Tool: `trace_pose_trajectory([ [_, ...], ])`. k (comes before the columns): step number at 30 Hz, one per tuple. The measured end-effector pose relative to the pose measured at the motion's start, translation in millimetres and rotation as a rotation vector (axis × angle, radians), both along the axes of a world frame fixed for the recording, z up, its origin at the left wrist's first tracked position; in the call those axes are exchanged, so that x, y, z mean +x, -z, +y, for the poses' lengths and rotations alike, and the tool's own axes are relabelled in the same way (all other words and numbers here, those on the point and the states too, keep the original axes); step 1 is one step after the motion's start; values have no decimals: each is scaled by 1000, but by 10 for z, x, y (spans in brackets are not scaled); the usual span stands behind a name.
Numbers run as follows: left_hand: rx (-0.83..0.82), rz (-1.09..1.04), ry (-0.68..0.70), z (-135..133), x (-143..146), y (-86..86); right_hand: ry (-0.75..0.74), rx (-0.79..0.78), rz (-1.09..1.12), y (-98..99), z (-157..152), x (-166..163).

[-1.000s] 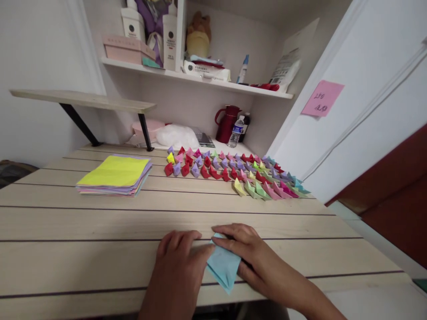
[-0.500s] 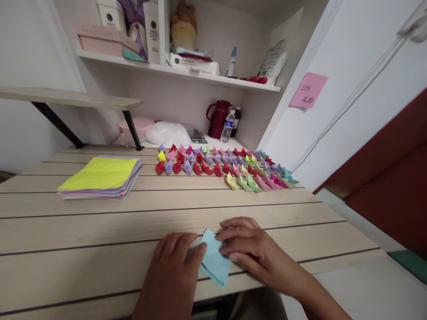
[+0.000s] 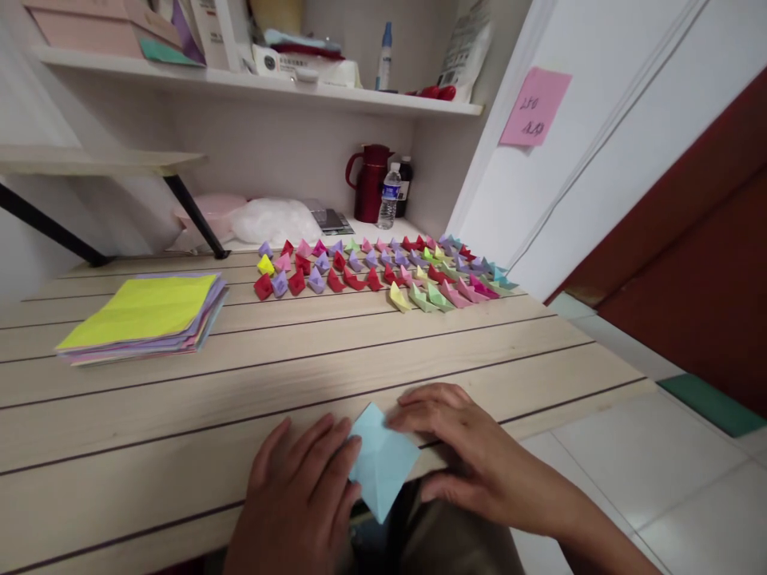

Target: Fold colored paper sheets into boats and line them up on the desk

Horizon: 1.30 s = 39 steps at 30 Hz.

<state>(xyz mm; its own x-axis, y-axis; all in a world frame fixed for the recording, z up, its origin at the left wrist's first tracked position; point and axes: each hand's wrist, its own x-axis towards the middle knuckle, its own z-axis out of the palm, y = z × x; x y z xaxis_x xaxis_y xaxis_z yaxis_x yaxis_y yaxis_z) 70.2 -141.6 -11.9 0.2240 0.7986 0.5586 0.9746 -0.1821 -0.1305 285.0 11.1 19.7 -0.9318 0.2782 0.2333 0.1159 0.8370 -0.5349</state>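
Observation:
A light blue folded paper [image 3: 380,461] lies at the near edge of the wooden table [image 3: 300,367], its lower tip hanging past the edge. My left hand [image 3: 300,499] rests flat on the table with its fingertips on the paper's left side. My right hand [image 3: 464,459] presses its fingers on the paper's right side, thumb underneath near the edge. Further back, several small folded paper boats [image 3: 383,271] in red, purple, pink, green and yellow stand in rows. A stack of coloured paper sheets [image 3: 144,315] with a yellow top sheet lies at the left.
At the back stand a dark red jug [image 3: 367,182], a water bottle [image 3: 388,196] and a white plastic bag [image 3: 276,221]. A shelf [image 3: 257,80] above holds boxes and bottles. A pink sticky note [image 3: 533,105] hangs on the white wall. Tiled floor lies to the right.
The view has tilted down and to the right. The blue paper now lies flatter as a diamond, shifted toward the table's edge, with both hands still on it.

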Motion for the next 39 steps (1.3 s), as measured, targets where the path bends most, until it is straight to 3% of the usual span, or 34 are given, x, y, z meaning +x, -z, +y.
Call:
trace_pose_trajectory([
  [5,14,-80,-19,32,31,-91,41,-22,26,-9,-13,-41],
  [18,-15,-70,-41,66,72,-83,125,-79,78,4,-27,-86],
  [31,-50,-76,-116,61,72,-1,391,77,1,98,-99,-203],
  [35,26,-50,-174,19,86,91,406,89,-25,83,-106,-224],
  [39,234,-56,-158,43,157,179,408,77,-22,77,-103,-240],
])
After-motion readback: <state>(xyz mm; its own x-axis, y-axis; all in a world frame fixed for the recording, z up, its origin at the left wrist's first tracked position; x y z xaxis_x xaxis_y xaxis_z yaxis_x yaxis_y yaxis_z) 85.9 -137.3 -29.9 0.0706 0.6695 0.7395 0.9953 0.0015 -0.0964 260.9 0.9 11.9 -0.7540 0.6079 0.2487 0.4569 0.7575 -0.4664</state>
